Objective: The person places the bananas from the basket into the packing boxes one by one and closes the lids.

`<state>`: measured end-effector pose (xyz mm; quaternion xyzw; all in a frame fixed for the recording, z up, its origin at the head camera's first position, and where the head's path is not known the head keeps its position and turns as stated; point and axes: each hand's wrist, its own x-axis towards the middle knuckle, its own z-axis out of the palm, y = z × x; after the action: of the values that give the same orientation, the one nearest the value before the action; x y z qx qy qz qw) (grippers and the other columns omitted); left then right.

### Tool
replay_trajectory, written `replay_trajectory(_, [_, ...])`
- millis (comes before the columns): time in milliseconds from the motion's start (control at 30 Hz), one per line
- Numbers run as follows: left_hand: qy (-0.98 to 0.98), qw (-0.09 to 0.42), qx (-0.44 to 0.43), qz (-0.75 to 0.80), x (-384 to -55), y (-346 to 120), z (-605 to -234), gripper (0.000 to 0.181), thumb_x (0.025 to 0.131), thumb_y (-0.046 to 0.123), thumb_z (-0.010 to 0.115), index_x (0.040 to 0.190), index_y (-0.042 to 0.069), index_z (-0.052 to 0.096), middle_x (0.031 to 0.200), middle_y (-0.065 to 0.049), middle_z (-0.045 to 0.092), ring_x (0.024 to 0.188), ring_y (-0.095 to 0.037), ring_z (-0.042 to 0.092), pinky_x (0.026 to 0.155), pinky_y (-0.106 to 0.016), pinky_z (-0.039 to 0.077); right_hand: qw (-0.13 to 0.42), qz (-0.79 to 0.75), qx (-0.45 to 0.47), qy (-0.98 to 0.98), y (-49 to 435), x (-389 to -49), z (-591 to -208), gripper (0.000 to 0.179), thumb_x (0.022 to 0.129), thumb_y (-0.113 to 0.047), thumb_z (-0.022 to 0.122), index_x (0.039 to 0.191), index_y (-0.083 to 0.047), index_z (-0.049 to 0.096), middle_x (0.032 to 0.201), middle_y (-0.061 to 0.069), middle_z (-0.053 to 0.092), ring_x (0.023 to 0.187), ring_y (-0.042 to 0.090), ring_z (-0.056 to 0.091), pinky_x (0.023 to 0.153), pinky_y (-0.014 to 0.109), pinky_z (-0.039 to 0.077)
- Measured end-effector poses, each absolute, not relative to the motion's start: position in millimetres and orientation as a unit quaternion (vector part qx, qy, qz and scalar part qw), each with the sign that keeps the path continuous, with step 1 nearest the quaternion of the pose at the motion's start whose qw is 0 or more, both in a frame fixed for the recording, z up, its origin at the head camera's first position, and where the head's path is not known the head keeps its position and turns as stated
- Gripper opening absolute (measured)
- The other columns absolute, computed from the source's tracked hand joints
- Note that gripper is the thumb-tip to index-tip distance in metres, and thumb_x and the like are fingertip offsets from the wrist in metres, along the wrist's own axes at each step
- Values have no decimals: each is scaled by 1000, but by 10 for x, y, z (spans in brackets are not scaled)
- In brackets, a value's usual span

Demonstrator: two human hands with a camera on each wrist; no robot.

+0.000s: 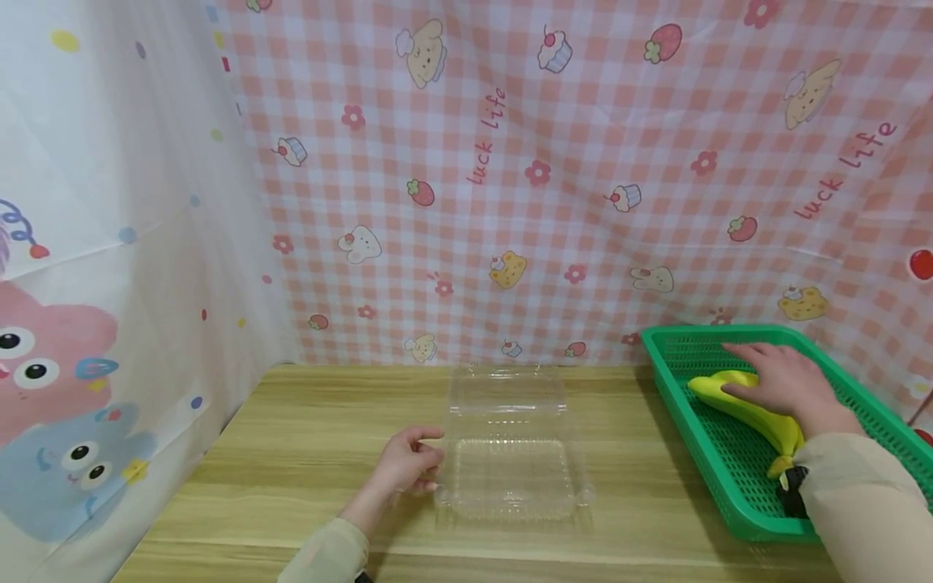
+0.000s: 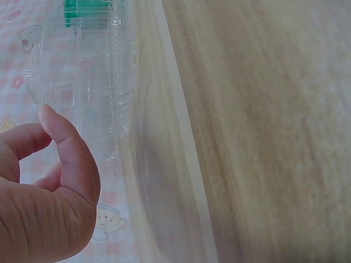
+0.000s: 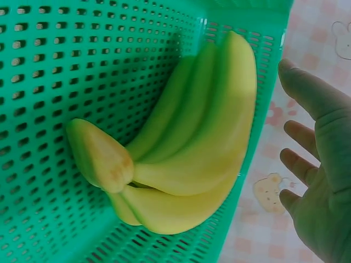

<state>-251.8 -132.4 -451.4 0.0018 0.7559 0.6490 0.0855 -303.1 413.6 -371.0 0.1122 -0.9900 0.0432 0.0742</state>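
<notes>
A clear plastic clamshell box (image 1: 510,478) lies with its lid raised at the middle of the table. At its left side is my left hand (image 1: 410,461), with bent fingers; in the left wrist view a fingertip (image 2: 48,118) meets the box edge (image 2: 93,71), though firm contact is hard to tell. Over on the right, a bunch of yellow bananas (image 1: 751,413) lies inside a green mesh basket. My right hand (image 1: 790,385) hovers over the bunch with its fingers spread. The right wrist view shows the bananas (image 3: 192,181) apart from that hand (image 3: 329,159).
The green basket (image 1: 688,441) has raised walls and stands at the table's right end. A black object (image 1: 793,490) shows beside the right sleeve. Behind the wooden table (image 1: 291,486) hangs a pink checked cloth (image 1: 474,227); a white printed cloth (image 1: 146,243) hangs at left.
</notes>
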Motion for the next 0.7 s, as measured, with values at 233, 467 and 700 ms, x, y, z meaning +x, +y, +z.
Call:
replay_trajectory(233, [754, 87, 5, 651, -2503, -1331, -4490, 43, 90, -2, 64, 131, -8, 52, 80, -6, 52, 60, -15, 54, 49, -25, 51, 67, 43, 109, -991, 4191, -3055, -3817, 76, 89, -49, 68, 143, 0, 46, 137, 37, 41, 117, 60, 40, 92, 74, 35])
replay_trajectory(467, [754, 89, 5, 651, -2497, -1333, -4478, 43, 90, -2, 64, 132, -8, 53, 79, -5, 53, 59, -14, 53, 48, -24, 50, 51, 53, 100, -992, 4209, -3066, -3861, 77, 89, -49, 68, 143, 1, 44, 137, 39, 39, 116, 62, 38, 90, 75, 35])
replay_trajectory(700, [750, 89, 8, 655, -2499, -1337, -4487, 43, 90, -2, 64, 131, -8, 52, 80, -5, 52, 60, -14, 54, 49, -24, 50, 45, 65, 106, -991, 4198, -3061, -3927, 73, 88, -44, 70, 142, -1, 45, 136, 38, 40, 113, 63, 40, 84, 75, 39])
